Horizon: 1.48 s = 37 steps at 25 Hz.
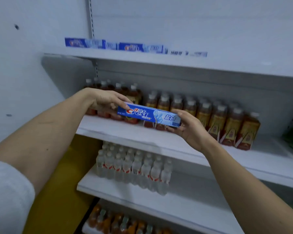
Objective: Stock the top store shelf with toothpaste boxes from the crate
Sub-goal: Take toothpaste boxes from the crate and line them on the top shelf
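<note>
From my remote seat, L to R: left hand (107,100) pinches the near-left end of the toothpaste box (149,116), fingers on top, thumb under I think, partly hidden. Box is a long thin carton, glossy blue w/ white end, held flat across, logo facing me, prob so it goes up label-out like the others. Right hand (188,127) cups the other end, fingers curled behind, thumb on top edge. Two-end hold keeps the light carton level for the lift.

It's in the air in front of the 2nd shelf's brown tea bottles (215,119), shrink-wrapped plastic, white caps. Top shelf (142,59), smooth white metal, already has a row of boxes (118,45) along the back, blurry; free space to the right of them, likely the spot. Clear water bottles (134,168) a shelf lower. Crate not in view.
</note>
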{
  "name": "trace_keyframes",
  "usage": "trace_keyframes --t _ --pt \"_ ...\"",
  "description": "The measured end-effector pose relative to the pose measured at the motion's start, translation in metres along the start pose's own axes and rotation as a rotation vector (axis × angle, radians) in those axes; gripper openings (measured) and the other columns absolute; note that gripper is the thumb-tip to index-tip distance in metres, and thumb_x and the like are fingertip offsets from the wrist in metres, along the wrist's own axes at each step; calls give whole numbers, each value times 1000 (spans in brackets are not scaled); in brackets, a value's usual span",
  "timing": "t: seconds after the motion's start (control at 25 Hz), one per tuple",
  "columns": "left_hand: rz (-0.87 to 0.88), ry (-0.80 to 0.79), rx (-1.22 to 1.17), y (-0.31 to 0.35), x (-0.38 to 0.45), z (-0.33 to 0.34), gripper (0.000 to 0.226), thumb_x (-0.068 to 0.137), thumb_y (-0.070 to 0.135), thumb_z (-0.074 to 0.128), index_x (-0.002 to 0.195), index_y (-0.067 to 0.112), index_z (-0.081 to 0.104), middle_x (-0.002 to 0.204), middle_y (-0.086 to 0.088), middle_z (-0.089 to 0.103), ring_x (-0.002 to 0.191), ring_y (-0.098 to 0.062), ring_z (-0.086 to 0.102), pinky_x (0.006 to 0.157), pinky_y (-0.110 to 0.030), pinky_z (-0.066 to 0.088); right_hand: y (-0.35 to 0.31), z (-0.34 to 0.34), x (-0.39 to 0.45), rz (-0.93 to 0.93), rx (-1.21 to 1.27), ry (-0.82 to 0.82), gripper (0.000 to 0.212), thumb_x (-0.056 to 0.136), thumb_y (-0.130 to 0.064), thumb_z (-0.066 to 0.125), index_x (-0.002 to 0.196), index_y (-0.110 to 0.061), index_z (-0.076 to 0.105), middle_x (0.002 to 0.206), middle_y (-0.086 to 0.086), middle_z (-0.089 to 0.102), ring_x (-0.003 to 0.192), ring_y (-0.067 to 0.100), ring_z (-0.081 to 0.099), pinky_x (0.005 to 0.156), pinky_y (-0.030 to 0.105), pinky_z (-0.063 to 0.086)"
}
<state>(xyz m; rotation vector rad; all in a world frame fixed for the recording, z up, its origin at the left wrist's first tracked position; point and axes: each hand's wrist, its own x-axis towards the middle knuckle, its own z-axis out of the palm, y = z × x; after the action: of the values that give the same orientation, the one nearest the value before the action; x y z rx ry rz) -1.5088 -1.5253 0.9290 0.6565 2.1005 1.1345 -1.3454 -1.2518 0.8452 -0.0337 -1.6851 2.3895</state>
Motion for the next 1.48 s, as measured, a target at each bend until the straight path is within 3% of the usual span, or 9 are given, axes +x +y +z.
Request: trace_keyframes --t 0.12,0.32,0.56,0.88,0.96,1.16,1.28,1.4,1.48 --pt "231 186 -150 30 -15 -23 78 40 34 98 111 16 71 109 -9 73 100 -18 70 74 -30 60 -50 21 16 -151 -84 -83 22 94 3 55 111 -8 65 114 20 65 92 28 70 81 38 60" --pt "487 372 -397 77 -24 -42 38 73 11 74 110 12 66 121 -16 65 99 -21 71 71 -29 60 -125 56 30 -329 -254 -91 36 88 16 57 113 -9 63 115 20 60 93 29 70 82 36 59" --pt "590 452 -439 112 -17 -49 59 69 -3 75 124 10 58 117 -18 65 97 -26 72 76 -31 60 -171 73 43 -423 -469 -55 47 84 18 58 118 -15 61 120 17 53 97 33 70 78 26 59" --pt "583 551 -184 129 4 -97 49 81 11 74 126 14 55 115 -12 63 100 -22 67 75 -32 60 -194 102 97 -429 -478 111 52 86 17 60 128 -9 45 109 14 54 93 31 69 81 34 60" --pt "556 631 -49 127 13 -114 50 80 20 75 125 16 54 110 -7 64 97 -17 65 72 -29 58 -197 108 117 -425 -573 181 44 88 7 65 125 -8 46 110 14 58 87 29 69 75 35 61" --pt "493 702 100 116 36 -158 52 74 32 81 117 19 55 105 -4 66 98 -19 64 88 -42 56 -192 121 171 -438 -852 304 38 86 -8 72 120 -10 55 106 11 64 68 13 59 53 22 46" --pt "415 693 270 113 50 -175 51 75 33 82 115 19 53 107 -2 59 101 -18 58 79 -33 54 -182 126 199 -377 -949 326 36 86 -7 70 118 -13 56 109 13 66 74 19 60 58 28 51" --pt "361 679 371 112 66 -184 52 74 36 83 114 21 53 117 -5 56 109 -22 56 88 -35 52 -174 125 218 -312 -1085 339 32 86 -7 68 113 -20 57 106 13 65 69 24 58 60 33 51" --pt "354 666 380 113 74 -187 52 75 36 82 115 20 54 118 -4 55 108 -21 56 84 -33 51 -173 124 227 -305 -1176 370 29 85 -7 67 111 -20 61 104 14 63 64 22 54 61 33 49"
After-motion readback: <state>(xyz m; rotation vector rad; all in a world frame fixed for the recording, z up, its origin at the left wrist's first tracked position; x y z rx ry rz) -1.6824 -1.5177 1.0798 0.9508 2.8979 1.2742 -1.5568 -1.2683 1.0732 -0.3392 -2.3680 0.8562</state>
